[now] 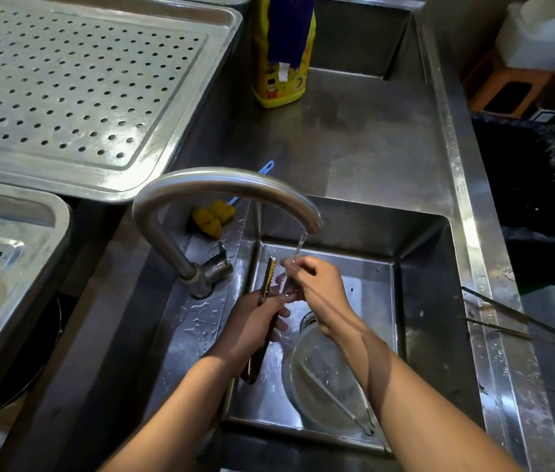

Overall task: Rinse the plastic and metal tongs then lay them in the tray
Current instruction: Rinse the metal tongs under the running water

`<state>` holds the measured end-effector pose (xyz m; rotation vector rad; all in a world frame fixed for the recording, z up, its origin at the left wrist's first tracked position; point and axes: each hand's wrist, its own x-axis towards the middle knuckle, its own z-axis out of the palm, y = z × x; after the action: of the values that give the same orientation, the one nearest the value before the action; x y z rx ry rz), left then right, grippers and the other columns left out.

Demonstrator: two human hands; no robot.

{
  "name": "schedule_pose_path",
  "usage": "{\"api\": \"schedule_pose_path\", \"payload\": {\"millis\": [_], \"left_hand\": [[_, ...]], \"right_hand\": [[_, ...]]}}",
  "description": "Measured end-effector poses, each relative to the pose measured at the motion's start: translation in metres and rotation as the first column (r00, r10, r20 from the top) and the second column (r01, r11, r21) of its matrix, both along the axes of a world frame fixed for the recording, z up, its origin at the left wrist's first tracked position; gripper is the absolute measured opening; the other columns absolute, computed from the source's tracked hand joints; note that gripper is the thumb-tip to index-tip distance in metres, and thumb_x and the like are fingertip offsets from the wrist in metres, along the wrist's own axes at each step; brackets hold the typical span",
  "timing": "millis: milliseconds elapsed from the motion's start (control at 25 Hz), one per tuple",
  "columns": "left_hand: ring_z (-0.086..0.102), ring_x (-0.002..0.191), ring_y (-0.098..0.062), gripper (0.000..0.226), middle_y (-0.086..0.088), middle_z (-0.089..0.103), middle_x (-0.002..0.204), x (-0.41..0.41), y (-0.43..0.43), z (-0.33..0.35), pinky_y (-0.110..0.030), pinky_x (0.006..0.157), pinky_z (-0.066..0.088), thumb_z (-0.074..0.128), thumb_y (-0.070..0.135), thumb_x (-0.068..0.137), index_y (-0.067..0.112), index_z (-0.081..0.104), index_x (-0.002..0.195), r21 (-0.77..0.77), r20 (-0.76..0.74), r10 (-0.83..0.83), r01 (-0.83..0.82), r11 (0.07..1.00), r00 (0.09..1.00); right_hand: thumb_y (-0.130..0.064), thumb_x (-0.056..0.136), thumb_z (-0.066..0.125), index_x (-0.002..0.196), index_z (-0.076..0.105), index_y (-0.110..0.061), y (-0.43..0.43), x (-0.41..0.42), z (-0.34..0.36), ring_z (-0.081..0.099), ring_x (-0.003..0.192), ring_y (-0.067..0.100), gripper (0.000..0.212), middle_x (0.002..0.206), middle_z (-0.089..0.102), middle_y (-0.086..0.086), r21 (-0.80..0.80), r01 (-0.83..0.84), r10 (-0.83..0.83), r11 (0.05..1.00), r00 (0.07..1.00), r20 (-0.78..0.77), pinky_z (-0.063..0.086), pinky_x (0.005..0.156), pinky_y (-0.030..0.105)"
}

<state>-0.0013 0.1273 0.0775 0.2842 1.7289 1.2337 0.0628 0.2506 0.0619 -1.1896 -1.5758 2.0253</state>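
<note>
Over the sink basin, my left hand grips a pair of tongs with serrated yellowish tips pointing up. Their hinge end hangs down below my wrist. My right hand pinches one arm of these tongs under the running water from the curved faucet. A second, clear plastic pair of tongs lies in a glass bowl on the sink floor. A metal pair of tongs rests on the counter right of the sink. The perforated steel tray sits at upper left.
A yellow detergent bottle stands behind the sink. A yellow sponge brush with a blue handle lies near the faucet base. Another steel tray is at the left edge. A black bin bag is at right.
</note>
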Motion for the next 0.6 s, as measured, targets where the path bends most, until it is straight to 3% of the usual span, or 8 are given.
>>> {"api": "schedule_pose_path", "payload": {"millis": [200, 320, 440, 600], "left_hand": [[0.061, 0.065, -0.016, 0.027, -0.007, 0.067, 0.083, 0.002, 0.003, -0.003, -0.028, 0.056, 0.047, 0.055, 0.028, 0.101, 0.007, 0.072, 0.097, 0.024, -0.023, 0.006, -0.006, 1.000, 1.000], [0.062, 0.063, -0.016, 0.019, -0.007, 0.066, 0.080, 0.005, 0.004, -0.005, -0.026, 0.053, 0.049, 0.058, 0.024, 0.100, 0.011, 0.071, 0.095, 0.039, 0.016, -0.001, 0.000, 0.999, 1.000], [0.061, 0.061, -0.012, 0.016, -0.007, 0.068, 0.079, 0.003, 0.006, -0.005, -0.023, 0.056, 0.051, 0.057, 0.018, 0.100, 0.013, 0.073, 0.100, 0.068, 0.026, 0.015, -0.017, 0.998, 1.000], [0.065, 0.071, -0.020, 0.015, -0.012, 0.069, 0.081, -0.005, 0.006, -0.007, -0.036, 0.070, 0.054, 0.060, 0.026, 0.097, 0.016, 0.071, 0.101, -0.019, -0.251, -0.051, 0.048, 0.999, 0.967]], "right_hand": [[-0.003, 0.091, 0.061, 0.088, 0.072, -0.013, -0.001, 0.004, 0.003, 0.068, 0.064, 0.024, 0.016, 0.075, 0.074, 0.008, -0.019, -0.032, 0.032, 0.999, 0.999, 0.004, 0.053, 0.049, 0.029], [-0.022, 0.099, 0.058, 0.075, 0.070, -0.009, 0.007, 0.003, 0.004, 0.062, 0.051, 0.020, 0.030, 0.065, 0.069, 0.012, 0.024, 0.050, -0.052, 0.998, 0.997, 0.054, 0.048, 0.041, 0.024], [-0.026, 0.100, 0.059, 0.083, 0.072, -0.006, 0.013, 0.007, 0.005, 0.063, 0.058, 0.018, 0.029, 0.070, 0.069, 0.011, -0.055, 0.079, -0.081, 0.995, 0.997, -0.019, 0.053, 0.047, 0.025], [-0.011, 0.095, 0.066, 0.092, 0.076, -0.009, 0.006, 0.009, 0.003, 0.063, 0.062, 0.016, 0.010, 0.075, 0.071, 0.010, 0.061, -0.072, 0.075, 0.996, 0.996, -0.052, 0.054, 0.050, 0.028]]}}
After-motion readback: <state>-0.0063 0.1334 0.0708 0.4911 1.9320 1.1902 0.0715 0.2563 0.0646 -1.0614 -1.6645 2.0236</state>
